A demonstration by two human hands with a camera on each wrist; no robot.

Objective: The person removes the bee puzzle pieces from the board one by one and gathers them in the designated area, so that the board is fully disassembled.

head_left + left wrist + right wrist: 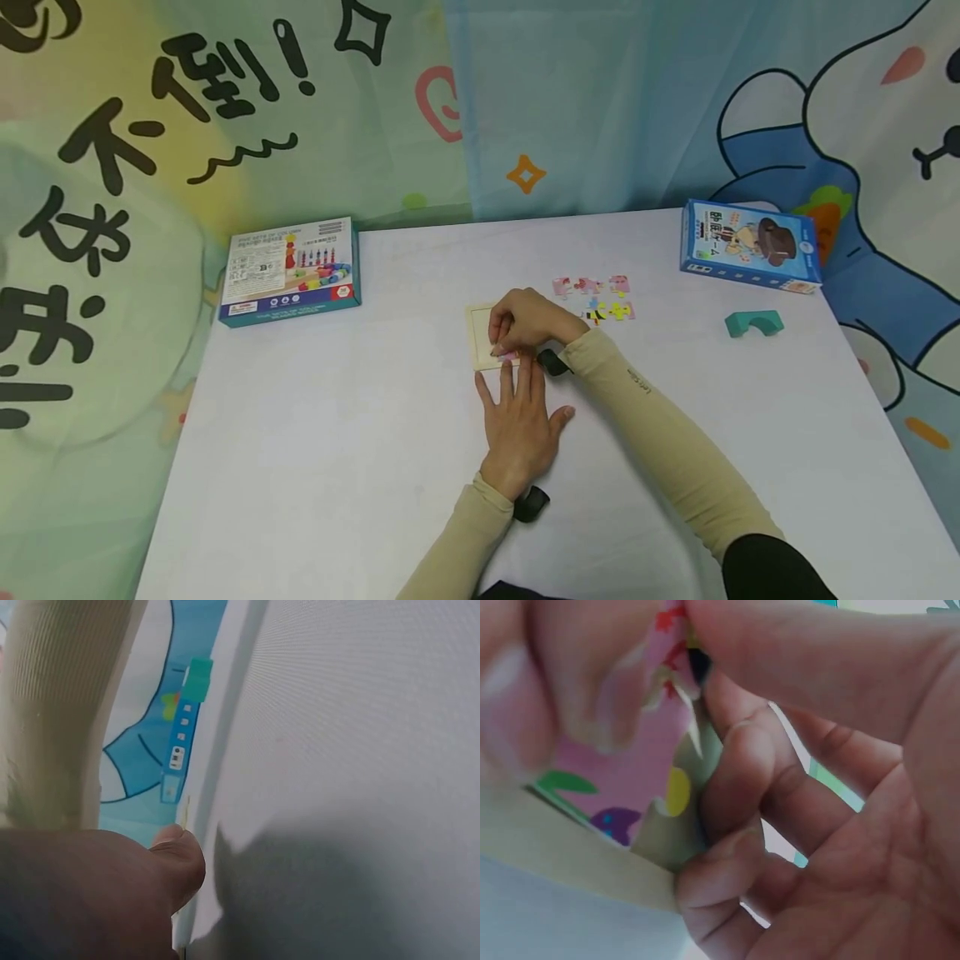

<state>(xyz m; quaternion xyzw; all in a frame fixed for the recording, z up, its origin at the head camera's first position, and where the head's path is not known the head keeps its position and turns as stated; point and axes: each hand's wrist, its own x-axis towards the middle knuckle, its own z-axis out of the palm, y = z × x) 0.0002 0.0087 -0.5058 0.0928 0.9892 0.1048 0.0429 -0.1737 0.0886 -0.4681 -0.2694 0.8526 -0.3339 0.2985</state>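
My right hand (531, 319) is over a pale puzzle tray (477, 337), fingers curled. In the right wrist view its thumb and a finger pinch a pink puzzle piece (667, 634), partly hidden by the fingers. Another pink piece (634, 772), with green, purple and yellow marks, lies in the tray against the rim. Fingertips (514, 712) of my left hand press on or rest against that piece. The left hand (519, 429) lies with fingers spread, reaching the tray's near edge. Several loose puzzle pieces (619, 284) lie in rows just right of the tray.
A flat white-and-teal toy box (288, 271) lies at the back left of the white table (337, 433). Toward the back right are a blue box (750, 246) and a teal arch block (753, 322). A printed curtain (555, 100) hangs behind the table.
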